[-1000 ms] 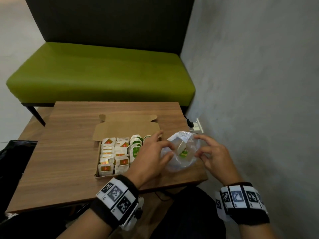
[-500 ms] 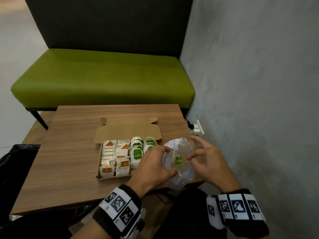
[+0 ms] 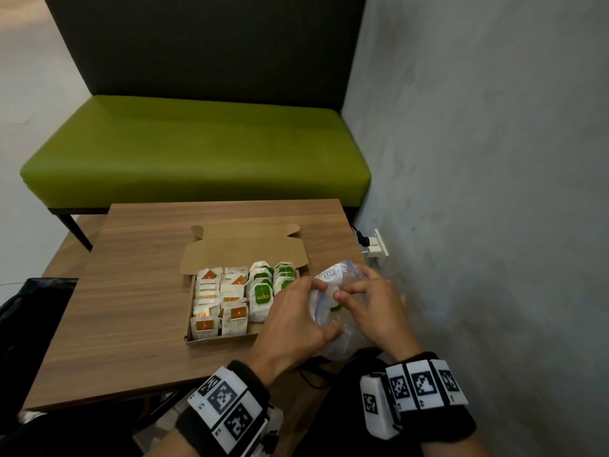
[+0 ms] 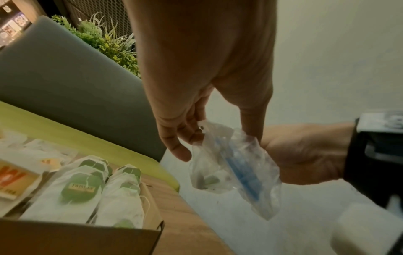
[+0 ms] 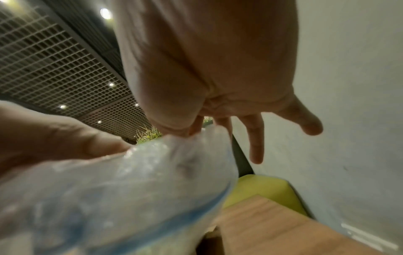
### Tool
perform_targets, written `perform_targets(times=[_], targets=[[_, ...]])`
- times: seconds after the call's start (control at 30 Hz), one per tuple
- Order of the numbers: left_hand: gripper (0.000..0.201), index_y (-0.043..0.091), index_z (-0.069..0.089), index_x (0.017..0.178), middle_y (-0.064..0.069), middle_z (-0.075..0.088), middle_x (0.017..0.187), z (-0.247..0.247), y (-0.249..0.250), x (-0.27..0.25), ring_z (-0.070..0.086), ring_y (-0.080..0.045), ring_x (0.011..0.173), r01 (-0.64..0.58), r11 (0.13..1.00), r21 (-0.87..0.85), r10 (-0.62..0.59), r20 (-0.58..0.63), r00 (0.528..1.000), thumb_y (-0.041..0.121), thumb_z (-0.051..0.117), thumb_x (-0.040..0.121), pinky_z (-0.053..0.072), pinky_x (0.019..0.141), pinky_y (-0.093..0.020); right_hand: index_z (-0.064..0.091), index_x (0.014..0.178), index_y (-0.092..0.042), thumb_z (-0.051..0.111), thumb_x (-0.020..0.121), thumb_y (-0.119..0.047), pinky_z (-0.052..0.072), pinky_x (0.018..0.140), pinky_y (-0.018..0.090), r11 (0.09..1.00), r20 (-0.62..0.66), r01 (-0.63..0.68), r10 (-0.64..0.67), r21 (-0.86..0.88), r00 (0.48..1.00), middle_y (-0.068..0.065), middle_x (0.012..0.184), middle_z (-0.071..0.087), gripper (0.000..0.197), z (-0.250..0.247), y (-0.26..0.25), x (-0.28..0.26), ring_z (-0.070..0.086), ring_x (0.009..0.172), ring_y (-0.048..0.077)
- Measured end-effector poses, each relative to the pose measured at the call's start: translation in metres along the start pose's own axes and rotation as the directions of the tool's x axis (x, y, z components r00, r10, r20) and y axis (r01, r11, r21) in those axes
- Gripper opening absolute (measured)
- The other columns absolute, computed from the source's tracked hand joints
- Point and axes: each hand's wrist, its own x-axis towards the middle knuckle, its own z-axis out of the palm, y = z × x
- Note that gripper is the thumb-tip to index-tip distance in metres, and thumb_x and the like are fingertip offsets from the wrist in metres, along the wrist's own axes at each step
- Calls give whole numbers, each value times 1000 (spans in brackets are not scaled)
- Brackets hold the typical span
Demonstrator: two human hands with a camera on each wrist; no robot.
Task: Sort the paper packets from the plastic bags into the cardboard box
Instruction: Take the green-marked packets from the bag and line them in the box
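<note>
Plastic bag, clear with a blue zip strip, sits crumpled between my two hands, held in the air just off the near right corner of the table. Something green shows faintly through the plastic; I cannot tell how many packets remain inside. My left hand has its fingers curled round the bag's left side, thumb pressed into the film. My right hand pinches the bag's upper part with thumb and forefinger; in the right wrist view the other fingers stick out straight, off the plastic.

Just left of my left fingers lies the cardboard box, lid folded back flat. Paper packets stand in rows inside: green-labelled packets in the rows nearest my fingers, orange-labelled packets in the rows farther left.

Beyond the fingertips, past the table's far edge, is a green bench with a dark backrest. Right of my right hand rises a grey wall with a white socket, plug inserted.
</note>
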Motion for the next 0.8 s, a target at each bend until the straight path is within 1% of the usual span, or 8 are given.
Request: perform_targets(times=[0.07,0.17,0.27,0.33,0.47,0.57,0.67,0.8], targets=[[72,26,52,124,9,57,119,-1,-2,0,58,-9,106,15,1000,-9,-15,-9,1000,37,88,63,54,90,-30,74,85,-40,68,86,-48,23,113,65,999,0,50,-50,10,999,-12,153,40,10,-3,0,-2,36,141,17],[76,25,50,127,8,55,122,-3,-4,1,57,-11,108,29,1000,-6,-30,-19,999,36,89,63,53,92,-33,70,70,-44,70,77,-48,35,111,57,970,-81,166,-153,177,985,-12,149,47,8,-15,-3,-11,43,137,14],[74,23,51,128,6,56,125,-2,-5,4,56,-12,108,41,999,3,-41,-24,999,37,88,66,52,93,-35,69,71,-39,78,82,-21,42,109,42,931,-250,255,-190,263,950,-6,145,52,23,-36,-7,-24,49,132,14],[71,23,51,130,7,55,125,1,-3,7,56,-11,109,37,999,15,-36,-28,999,39,85,69,52,94,-33,70,72,-31,77,82,-14,47,100,28,899,-366,327,-211,291,906,-4,135,62,21,-51,-9,-30,58,121,10],[73,19,46,139,3,52,132,11,1,20,52,-13,117,57,998,33,-57,1,998,36,80,77,46,99,-28,71,71,-18,73,83,-8,52,92,25,896,-478,369,-218,248,851,-4,105,73,16,-69,0,-23,67,101,5],[78,15,40,145,-2,48,140,19,2,35,48,-17,126,84,995,47,-86,38,996,33,78,79,41,107,-28,71,71,-14,71,84,-6,51,91,20,909,-519,359,-207,212,830,-4,102,73,15,-76,7,-15,68,99,6],[79,11,38,147,-6,44,145,22,5,49,41,-20,133,88,993,83,-96,93,991,30,76,80,31,102,-20,71,73,-12,71,85,-5,48,87,12,899,-509,371,-213,233,834,-6,100,73,14,-78,9,-12,67,97,2],[72,18,44,144,-6,41,147,26,-1,55,40,-22,135,83,993,81,-99,208,973,29,76,80,35,109,-27,72,77,-24,71,87,-10,49,78,10,894,-311,336,-242,298,919,-12,92,73,18,-75,11,-9,67,88,0]])
